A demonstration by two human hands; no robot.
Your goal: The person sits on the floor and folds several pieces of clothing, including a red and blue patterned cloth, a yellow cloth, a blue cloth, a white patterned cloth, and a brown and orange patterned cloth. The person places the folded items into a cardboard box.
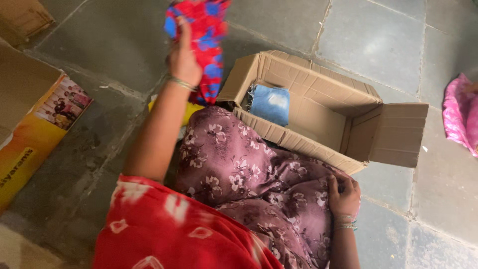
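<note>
My left hand (183, 59) is raised above the floor, gripping a red and blue patterned cloth (204, 35) that hangs down beside it. My right hand (342, 195) rests on my knee, closed on the mauve floral fabric (244, 164) that drapes my lap. Just beyond my knees stands an open cardboard box (318, 112) with its flaps spread. A folded blue cloth (270, 103) lies inside it at the left end. Something yellow (189, 112) shows under the raised cloth, mostly hidden.
The floor is grey stone tile. A flattened yellow printed carton (35, 134) lies at the left, with another brown box (22, 17) at the top left corner. A pink cloth (460, 114) sits at the right edge.
</note>
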